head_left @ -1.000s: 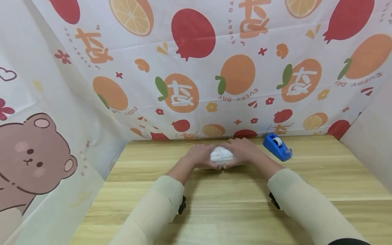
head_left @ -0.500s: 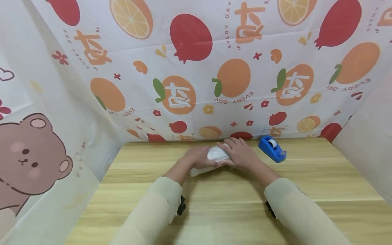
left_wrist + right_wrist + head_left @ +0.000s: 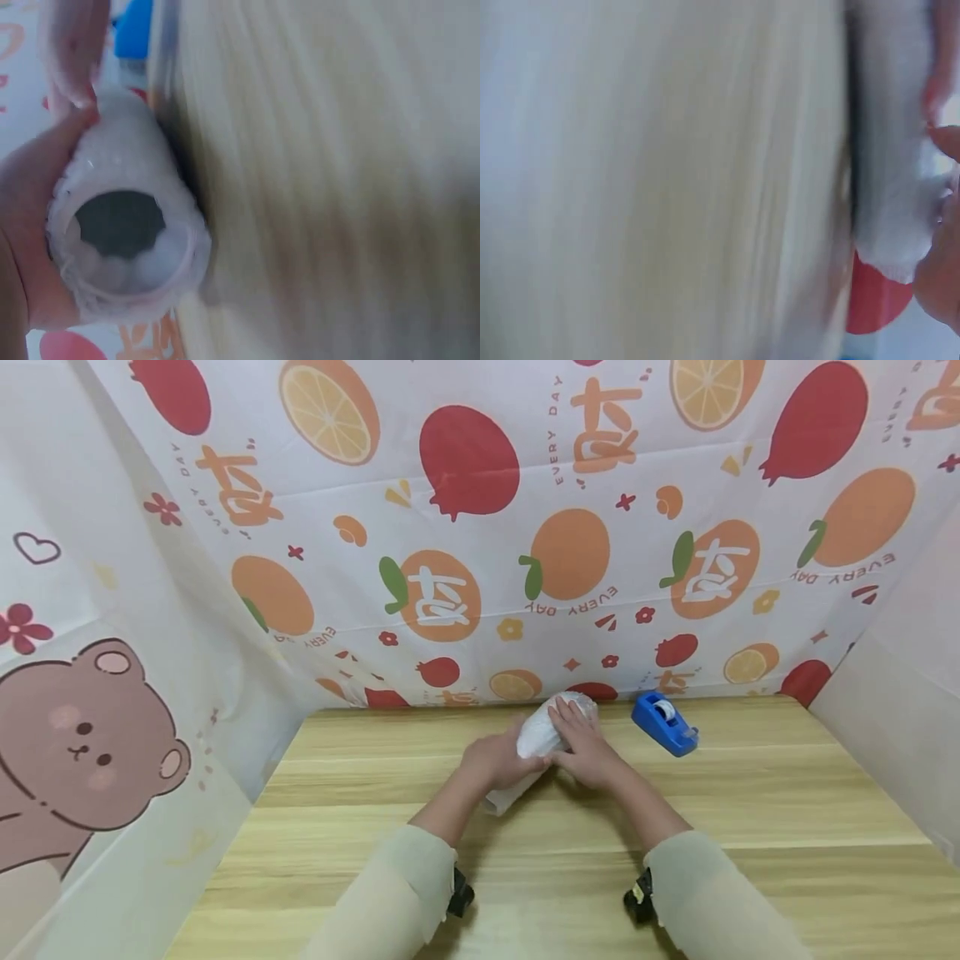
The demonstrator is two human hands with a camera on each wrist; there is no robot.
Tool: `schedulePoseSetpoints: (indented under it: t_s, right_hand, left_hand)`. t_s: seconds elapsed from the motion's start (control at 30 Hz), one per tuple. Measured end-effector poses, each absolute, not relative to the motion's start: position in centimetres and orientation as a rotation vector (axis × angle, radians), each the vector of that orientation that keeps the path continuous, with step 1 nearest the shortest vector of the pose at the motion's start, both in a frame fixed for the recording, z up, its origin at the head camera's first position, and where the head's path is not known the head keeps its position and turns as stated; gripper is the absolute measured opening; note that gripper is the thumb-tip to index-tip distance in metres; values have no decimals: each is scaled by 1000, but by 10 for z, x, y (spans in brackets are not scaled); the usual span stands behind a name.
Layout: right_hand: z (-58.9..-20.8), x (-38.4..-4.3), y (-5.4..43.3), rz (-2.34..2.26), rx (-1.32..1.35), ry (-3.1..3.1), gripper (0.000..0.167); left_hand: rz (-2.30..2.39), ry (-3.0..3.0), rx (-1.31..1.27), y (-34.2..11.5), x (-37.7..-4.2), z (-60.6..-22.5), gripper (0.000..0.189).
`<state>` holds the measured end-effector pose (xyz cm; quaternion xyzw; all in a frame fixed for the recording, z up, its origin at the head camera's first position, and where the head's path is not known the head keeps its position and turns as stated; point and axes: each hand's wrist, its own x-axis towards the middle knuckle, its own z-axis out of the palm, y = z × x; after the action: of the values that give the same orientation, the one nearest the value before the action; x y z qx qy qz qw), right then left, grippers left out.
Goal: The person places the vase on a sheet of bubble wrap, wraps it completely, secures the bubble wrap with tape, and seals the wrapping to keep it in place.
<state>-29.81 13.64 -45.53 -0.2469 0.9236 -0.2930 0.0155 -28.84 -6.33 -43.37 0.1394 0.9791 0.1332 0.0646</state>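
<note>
A whitish roll of bubble wrap [image 3: 537, 737] lies slantwise between both hands near the table's back edge, its near end pointing to the front left. My left hand [image 3: 493, 760] grips its left side around the middle. Across the far part lie the fingers of my right hand [image 3: 587, 750], with the thumb lower down, close to the left thumb. The left wrist view shows the roll's hollow end [image 3: 135, 289], a dark round opening edged with bubbles. In the right wrist view the roll [image 3: 891, 172] is blurred, and only part of the right hand [image 3: 941, 259] shows.
A blue tape dispenser [image 3: 664, 723] stands right of the hands by the back edge. The wooden table [image 3: 555, 877] meets a fruit-printed cloth [image 3: 495, 577] behind it. Another printed cloth with a bear [image 3: 82, 752] hangs on the left.
Between the hands, the roll has swung from mostly hidden to a diagonal, its far end now at the back right. The right hand's fingers have spread over that part.
</note>
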Motion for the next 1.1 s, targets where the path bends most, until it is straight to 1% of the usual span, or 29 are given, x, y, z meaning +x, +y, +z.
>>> schedulePoseSetpoints:
  t_s: [0.13,0.27,0.37,0.43,0.57,0.7,0.87,0.97,1.1]
  right_hand:
    - [-459,-293,128,-1497,-572,2618,65]
    - [-468,-288,119,-1799,-409,2473,49]
    - [-476,-283,110,-1904,-314,2442,46]
    - [-479,-283,104,-1970,-299,2450,45]
    - [-477,-288,94,-2063,-333,2478,35]
    - [-470,-290,91,-2054,-370,2508,25]
    - [-470,-292,97,-2037,-356,2506,22]
    - [-476,-295,104,-2073,-332,2495,19]
    - [-480,-295,112,-2179,-320,2433,20]
  left_hand:
    - [460,2987,317,-51,-272,-435,92]
    - [513,2969,226,-43,-258,-437,90]
    - [504,2953,166,-40,-249,-440,89]
    - [515,2958,136,-40,-246,-440,87]
    - [549,3030,101,-39,-246,-439,78]
    - [508,3135,152,-39,-244,-441,71]
    - [478,3167,188,-36,-242,-442,67]
    - [457,3164,201,-33,-242,-442,65]
    - [508,3124,212,-33,-244,-442,64]
